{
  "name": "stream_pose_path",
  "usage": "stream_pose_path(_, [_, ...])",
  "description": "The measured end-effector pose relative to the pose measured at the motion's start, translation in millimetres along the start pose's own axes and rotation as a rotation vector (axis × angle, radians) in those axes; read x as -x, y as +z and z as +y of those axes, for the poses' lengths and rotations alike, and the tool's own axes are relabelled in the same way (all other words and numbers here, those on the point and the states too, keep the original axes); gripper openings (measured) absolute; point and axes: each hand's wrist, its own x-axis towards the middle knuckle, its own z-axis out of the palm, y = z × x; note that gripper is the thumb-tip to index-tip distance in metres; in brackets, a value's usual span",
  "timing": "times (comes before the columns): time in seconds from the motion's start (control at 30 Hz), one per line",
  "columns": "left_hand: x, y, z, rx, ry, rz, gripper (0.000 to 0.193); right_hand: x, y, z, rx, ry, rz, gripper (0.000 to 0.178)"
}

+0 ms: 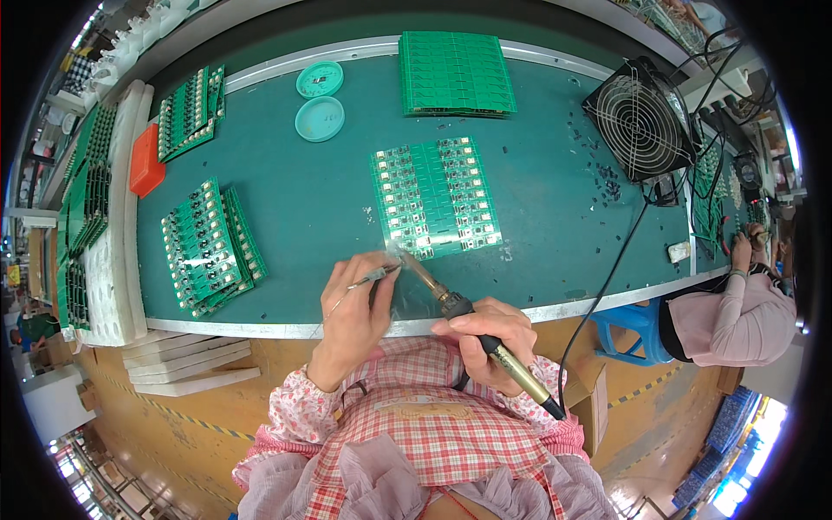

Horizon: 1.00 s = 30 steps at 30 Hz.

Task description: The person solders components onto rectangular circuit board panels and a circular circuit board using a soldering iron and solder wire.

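A green circuit board panel [438, 198] with two columns of small parts lies flat in front of me on the green work mat [299, 186]. My right hand [494, 340] grips a soldering iron [448, 299] by its handle, and the iron's tip points at the panel's near left corner. Close to that same corner, my left hand [357, 299] pinches slim metal tweezers [374, 276]. A thin wire-like strand trails from those fingers. Blur and faint haze hide whether the two tips touch the board.
A stack of bare green boards [455, 74] lies at the back. Two turquoise dishes [320, 119] stand left of it. Populated boards [205, 247] and a red box [147, 160] are at left. A black fan [641, 121] and loose black bits lie right; a co-worker [728, 316] sits beyond.
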Motion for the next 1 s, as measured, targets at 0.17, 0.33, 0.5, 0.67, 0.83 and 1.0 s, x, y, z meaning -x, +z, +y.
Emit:
stream_pose_path(0.17, [1, 2, -1, 0.003, -0.006, 0.006, 0.016, 19, 0, 3, 0.041, 0.096, 0.052, 0.008])
stream_pose_path(0.33, [-1, 1, 0, 0.024, -0.026, 0.002, 0.016, 28, 2, 8, 0.068, 0.191, 0.012, 0.007])
stream_pose_path(0.5, [0, 2, 1, 0.041, -0.043, 0.003, 0.017, 26, 3, 14, 0.09, 0.132, -0.021, 0.009])
stream_pose_path(0.67, [-2, 3, 0, 0.048, -0.022, 0.016, 0.019, 28, 4, 16, 0.148, 0.078, -0.054, 0.009])
stream_pose_path(0.83, [-1, 3, -2, 0.058, -0.007, 0.031, 0.022, 28, 4, 17, 0.215, -0.043, -0.125, 0.02])
stream_pose_path(1.0, [-1, 1, 0, 0.041, -0.023, -0.003, 0.016, 29, 8, 16, 0.31, -0.088, -0.123, 0.029])
